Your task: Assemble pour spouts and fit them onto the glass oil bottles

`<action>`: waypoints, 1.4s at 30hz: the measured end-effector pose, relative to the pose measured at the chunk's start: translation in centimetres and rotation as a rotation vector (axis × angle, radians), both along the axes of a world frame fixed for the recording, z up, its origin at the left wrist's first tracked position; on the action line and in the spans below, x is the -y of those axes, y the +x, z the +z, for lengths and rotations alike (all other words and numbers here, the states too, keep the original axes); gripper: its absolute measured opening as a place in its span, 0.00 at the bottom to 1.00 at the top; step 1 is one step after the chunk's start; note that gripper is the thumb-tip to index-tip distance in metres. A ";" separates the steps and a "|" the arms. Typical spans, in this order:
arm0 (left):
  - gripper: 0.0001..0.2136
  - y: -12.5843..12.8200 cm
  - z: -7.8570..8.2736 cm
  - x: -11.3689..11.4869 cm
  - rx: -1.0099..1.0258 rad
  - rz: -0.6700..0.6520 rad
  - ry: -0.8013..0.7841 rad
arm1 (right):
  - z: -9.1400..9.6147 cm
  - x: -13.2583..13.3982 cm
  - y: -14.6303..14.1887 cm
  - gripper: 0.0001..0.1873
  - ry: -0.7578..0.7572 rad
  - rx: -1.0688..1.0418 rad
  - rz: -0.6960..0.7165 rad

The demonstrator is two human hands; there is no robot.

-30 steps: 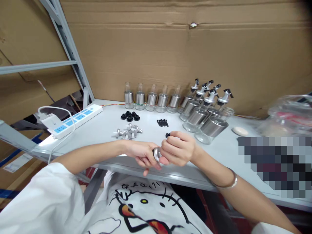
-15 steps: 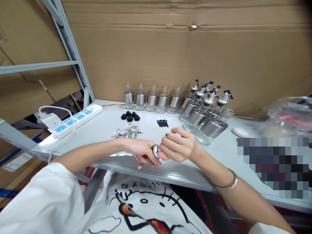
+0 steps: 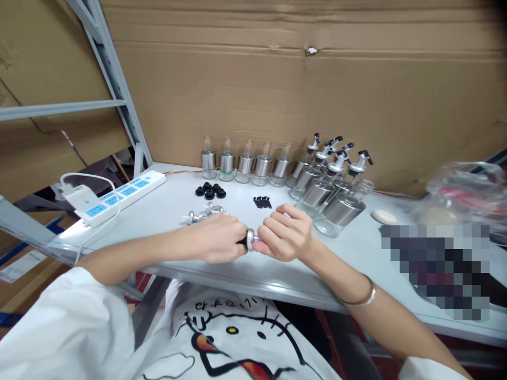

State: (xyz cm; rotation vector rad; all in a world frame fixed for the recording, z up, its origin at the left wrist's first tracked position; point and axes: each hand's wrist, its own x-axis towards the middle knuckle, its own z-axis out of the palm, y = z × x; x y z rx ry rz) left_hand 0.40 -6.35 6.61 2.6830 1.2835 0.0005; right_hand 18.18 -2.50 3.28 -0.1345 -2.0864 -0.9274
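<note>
Between my hands is a bottle pourer [image 3: 250, 240] with a silver collar and black stopper end. My left hand [image 3: 224, 237] is closed round the black end, and my right hand [image 3: 287, 233] wraps its spout side, mostly hidden by the fingers. Just behind my left hand lie several silver pourer tops [image 3: 193, 217], partly covered by it. Several black rubber stoppers [image 3: 209, 190] sit in a cluster farther back. Small black caps [image 3: 262, 202] lie in a row beyond my right hand.
Several glass bottles with steel sleeves [image 3: 245, 164] line the cardboard wall. To the right stand bottles fitted with pourers [image 3: 344, 203]. A white power strip [image 3: 122, 198] lies at left, a white oval object [image 3: 384, 216] and plastic bags [image 3: 455, 200] at right.
My left hand has turned over, from fingers extended under the pourer to a closed grip on its black end. My right hand keeps hold of the spout side.
</note>
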 end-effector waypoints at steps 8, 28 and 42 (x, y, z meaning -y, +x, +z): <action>0.09 0.7 -1.0 0.2 -0.195 0.049 0.366 | -0.2 -0.3 -0.2 0.28 -0.169 -0.045 -0.007; 0.14 -2.1 -1.4 -4.7 0.003 -0.167 0.914 | -0.5 0.8 -2.0 0.30 -2.596 -0.401 0.498; 0.18 -11.5 -3.5 -12.7 -0.191 0.512 0.484 | -0.9 -0.6 -1.4 0.29 -2.531 -0.613 0.422</action>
